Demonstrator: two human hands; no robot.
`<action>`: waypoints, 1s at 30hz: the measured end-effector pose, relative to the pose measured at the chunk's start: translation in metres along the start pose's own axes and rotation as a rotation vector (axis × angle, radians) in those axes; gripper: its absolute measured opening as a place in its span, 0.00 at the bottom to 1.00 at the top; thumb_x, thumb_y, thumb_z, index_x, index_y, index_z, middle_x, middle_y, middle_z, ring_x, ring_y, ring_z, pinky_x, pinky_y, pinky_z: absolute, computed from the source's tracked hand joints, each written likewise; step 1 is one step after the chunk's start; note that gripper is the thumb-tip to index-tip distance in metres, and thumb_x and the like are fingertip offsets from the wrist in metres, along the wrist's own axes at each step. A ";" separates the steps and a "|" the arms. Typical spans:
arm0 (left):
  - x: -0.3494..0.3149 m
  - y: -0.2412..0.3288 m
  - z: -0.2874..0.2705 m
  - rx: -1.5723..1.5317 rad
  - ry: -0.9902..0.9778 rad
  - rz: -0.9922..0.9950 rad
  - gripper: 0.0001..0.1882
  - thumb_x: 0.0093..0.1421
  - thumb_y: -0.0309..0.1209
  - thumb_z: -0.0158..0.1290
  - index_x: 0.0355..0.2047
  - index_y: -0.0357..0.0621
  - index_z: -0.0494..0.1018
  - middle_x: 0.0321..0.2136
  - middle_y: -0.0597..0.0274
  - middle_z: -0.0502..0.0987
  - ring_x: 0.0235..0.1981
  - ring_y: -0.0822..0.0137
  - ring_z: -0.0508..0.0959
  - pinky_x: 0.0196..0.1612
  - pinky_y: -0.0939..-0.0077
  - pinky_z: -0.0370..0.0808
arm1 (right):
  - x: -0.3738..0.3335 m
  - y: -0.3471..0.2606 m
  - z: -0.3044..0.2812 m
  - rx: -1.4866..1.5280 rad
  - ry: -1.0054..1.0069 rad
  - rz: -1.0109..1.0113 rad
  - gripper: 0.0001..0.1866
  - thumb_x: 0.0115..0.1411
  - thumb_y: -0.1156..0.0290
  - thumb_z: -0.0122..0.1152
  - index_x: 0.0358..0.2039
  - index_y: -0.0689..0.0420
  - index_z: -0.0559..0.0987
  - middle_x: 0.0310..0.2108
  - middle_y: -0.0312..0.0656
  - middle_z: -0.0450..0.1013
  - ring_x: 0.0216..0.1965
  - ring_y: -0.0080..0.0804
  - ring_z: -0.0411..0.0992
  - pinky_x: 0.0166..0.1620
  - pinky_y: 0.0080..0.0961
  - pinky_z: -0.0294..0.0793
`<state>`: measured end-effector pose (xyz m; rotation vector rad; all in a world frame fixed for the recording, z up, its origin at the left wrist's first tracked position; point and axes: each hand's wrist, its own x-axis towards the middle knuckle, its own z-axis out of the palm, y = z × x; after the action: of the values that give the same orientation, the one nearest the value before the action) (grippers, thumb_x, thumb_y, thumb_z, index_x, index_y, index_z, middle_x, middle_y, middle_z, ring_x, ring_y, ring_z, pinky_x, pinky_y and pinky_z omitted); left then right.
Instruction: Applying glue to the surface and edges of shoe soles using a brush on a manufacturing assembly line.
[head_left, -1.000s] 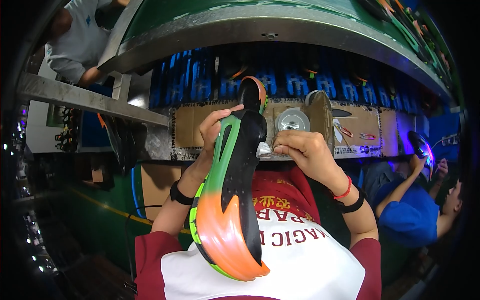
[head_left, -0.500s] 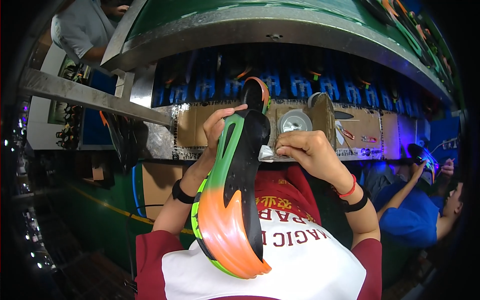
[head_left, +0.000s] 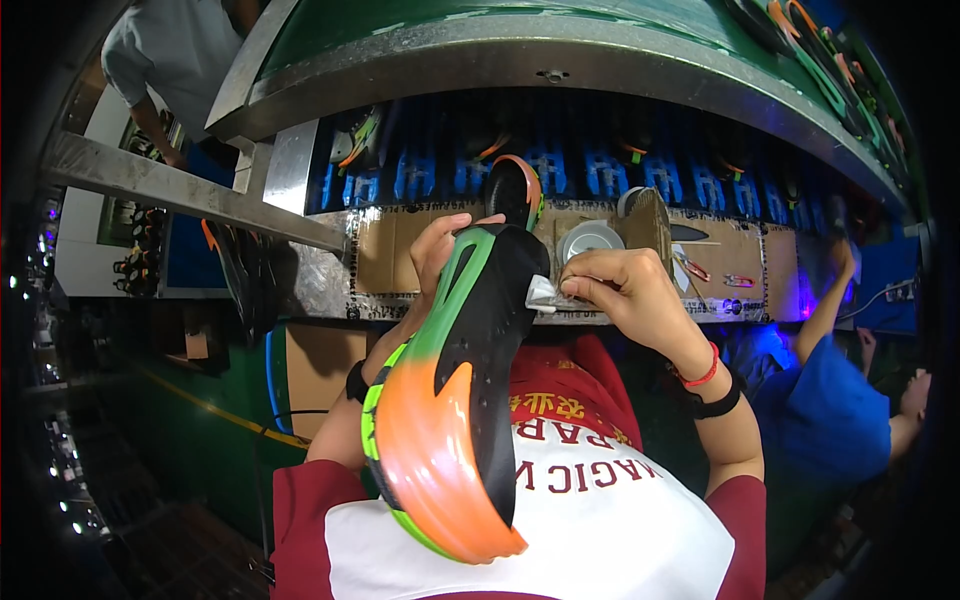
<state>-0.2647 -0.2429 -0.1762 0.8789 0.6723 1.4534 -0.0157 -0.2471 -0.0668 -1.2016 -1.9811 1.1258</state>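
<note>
My left hand (head_left: 436,246) grips the far end of a sports shoe (head_left: 440,420), its fingers partly hidden behind it. The shoe points toward my chest, showing a green and orange glossy surface beside black material. My right hand (head_left: 622,290) pinches a small crumpled white cloth or tissue (head_left: 541,291) between thumb and fingers, against or very close to the shoe's black right side. Just beyond the shoe is a dark curved piece with an orange rim (head_left: 531,180); I cannot tell whether it belongs to the same shoe. A round whitish container (head_left: 588,240) sits beyond my right hand.
The cardboard-covered bench (head_left: 745,255) holds a cardboard box (head_left: 647,225), a dark blade (head_left: 688,233) and red-handled small tools (head_left: 694,270). Behind runs a row of blue holders (head_left: 605,175) under a metal-edged green table (head_left: 500,70). A person in blue (head_left: 825,415) is at right, another (head_left: 175,60) at upper left.
The shoe's near end has swung slightly left. My right hand and the white cloth have shifted a little right and up. The person in blue has raised an arm; the person at upper left has moved.
</note>
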 end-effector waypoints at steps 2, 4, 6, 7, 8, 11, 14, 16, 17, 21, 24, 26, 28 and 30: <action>-0.002 0.024 0.013 -0.269 0.081 -0.221 0.29 0.60 0.26 0.51 0.60 0.39 0.56 0.53 0.42 0.65 0.49 0.48 0.77 0.53 0.60 0.75 | 0.001 0.000 0.001 -0.115 0.031 -0.051 0.06 0.55 0.74 0.64 0.31 0.63 0.82 0.28 0.50 0.77 0.28 0.47 0.76 0.31 0.32 0.74; -0.002 0.040 0.027 -0.366 0.008 -0.308 0.30 0.59 0.25 0.53 0.60 0.40 0.56 0.53 0.43 0.66 0.49 0.48 0.77 0.53 0.61 0.75 | 0.000 0.000 0.003 -0.185 0.077 -0.066 0.06 0.55 0.73 0.64 0.30 0.62 0.82 0.27 0.49 0.77 0.28 0.48 0.76 0.31 0.34 0.74; -0.001 0.049 0.038 -0.295 0.047 -0.262 0.32 0.58 0.24 0.54 0.61 0.40 0.55 0.52 0.43 0.66 0.49 0.49 0.77 0.53 0.62 0.75 | -0.001 -0.001 0.004 -0.280 0.108 -0.091 0.05 0.54 0.74 0.64 0.30 0.62 0.82 0.28 0.48 0.77 0.28 0.48 0.75 0.31 0.34 0.74; -0.001 0.050 0.043 -0.273 0.030 -0.247 0.32 0.58 0.23 0.54 0.61 0.40 0.55 0.52 0.44 0.66 0.49 0.50 0.77 0.53 0.63 0.75 | -0.003 -0.002 0.004 -0.330 0.119 -0.112 0.05 0.54 0.75 0.64 0.30 0.63 0.81 0.28 0.48 0.77 0.28 0.48 0.76 0.31 0.33 0.74; -0.002 0.051 0.045 -0.247 0.017 -0.235 0.33 0.57 0.22 0.55 0.61 0.40 0.55 0.52 0.44 0.67 0.49 0.50 0.77 0.53 0.63 0.75 | -0.004 -0.002 0.004 -0.385 0.129 -0.132 0.05 0.54 0.77 0.64 0.31 0.63 0.81 0.29 0.47 0.77 0.28 0.48 0.76 0.31 0.33 0.75; -0.005 0.045 0.046 -0.166 -0.004 -0.190 0.35 0.56 0.21 0.57 0.62 0.41 0.54 0.52 0.45 0.67 0.49 0.51 0.77 0.53 0.65 0.75 | -0.006 -0.005 0.007 -0.449 0.158 -0.144 0.04 0.53 0.76 0.64 0.31 0.61 0.81 0.31 0.45 0.78 0.28 0.47 0.76 0.30 0.33 0.75; -0.011 0.033 0.043 0.005 -0.016 -0.082 0.38 0.54 0.19 0.59 0.62 0.41 0.53 0.52 0.46 0.68 0.49 0.52 0.78 0.53 0.67 0.75 | -0.007 -0.006 0.008 -0.501 0.205 -0.197 0.05 0.53 0.76 0.64 0.31 0.61 0.80 0.33 0.43 0.78 0.27 0.45 0.76 0.28 0.33 0.74; -0.013 0.024 0.042 0.336 -0.024 0.061 0.38 0.54 0.19 0.59 0.63 0.42 0.53 0.52 0.47 0.68 0.49 0.53 0.78 0.53 0.67 0.75 | -0.007 -0.005 0.008 -0.535 0.229 -0.231 0.05 0.55 0.74 0.63 0.32 0.58 0.80 0.34 0.42 0.77 0.25 0.44 0.76 0.27 0.34 0.74; -0.013 0.021 0.042 0.531 -0.012 0.123 0.38 0.54 0.19 0.59 0.63 0.41 0.53 0.52 0.47 0.68 0.49 0.54 0.78 0.54 0.67 0.75 | -0.007 -0.005 0.007 -0.550 0.241 -0.248 0.05 0.55 0.72 0.63 0.33 0.57 0.80 0.34 0.42 0.76 0.25 0.43 0.76 0.26 0.34 0.74; -0.010 0.018 0.046 0.339 0.356 -0.362 0.23 0.64 0.34 0.46 0.58 0.41 0.61 0.50 0.48 0.73 0.49 0.60 0.77 0.58 0.68 0.70 | -0.009 -0.005 0.007 -0.543 0.283 -0.285 0.06 0.55 0.73 0.64 0.33 0.58 0.80 0.34 0.42 0.77 0.25 0.43 0.76 0.26 0.33 0.75; -0.008 0.028 0.053 0.499 0.309 -0.297 0.25 0.69 0.45 0.36 0.57 0.40 0.64 0.52 0.46 0.73 0.52 0.60 0.76 0.60 0.66 0.68 | -0.010 -0.005 0.005 -0.530 0.297 -0.288 0.06 0.54 0.73 0.64 0.33 0.58 0.80 0.35 0.43 0.77 0.25 0.43 0.76 0.26 0.32 0.75; -0.005 0.040 0.054 0.663 0.175 -0.193 0.28 0.69 0.48 0.35 0.58 0.39 0.64 0.55 0.45 0.71 0.54 0.58 0.74 0.60 0.63 0.67 | -0.010 -0.005 0.004 -0.521 0.304 -0.287 0.06 0.54 0.73 0.65 0.33 0.58 0.79 0.35 0.43 0.77 0.26 0.43 0.76 0.26 0.32 0.76; -0.003 0.056 0.048 0.594 0.051 -0.262 0.30 0.67 0.49 0.42 0.59 0.38 0.63 0.57 0.46 0.69 0.56 0.55 0.72 0.61 0.60 0.66 | -0.010 -0.004 0.003 -0.522 0.319 -0.278 0.06 0.54 0.73 0.65 0.33 0.58 0.79 0.35 0.43 0.77 0.26 0.43 0.77 0.27 0.32 0.76; -0.004 0.067 0.043 0.598 -0.068 -0.278 0.32 0.63 0.48 0.50 0.60 0.38 0.62 0.58 0.47 0.68 0.57 0.54 0.71 0.61 0.59 0.65 | -0.011 -0.004 0.001 -0.504 0.337 -0.271 0.06 0.54 0.74 0.66 0.33 0.58 0.79 0.35 0.43 0.78 0.27 0.44 0.77 0.27 0.31 0.76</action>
<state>-0.2656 -0.2567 -0.0971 1.2265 1.1581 0.9748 -0.0138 -0.2582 -0.0644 -1.2115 -2.1323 0.2688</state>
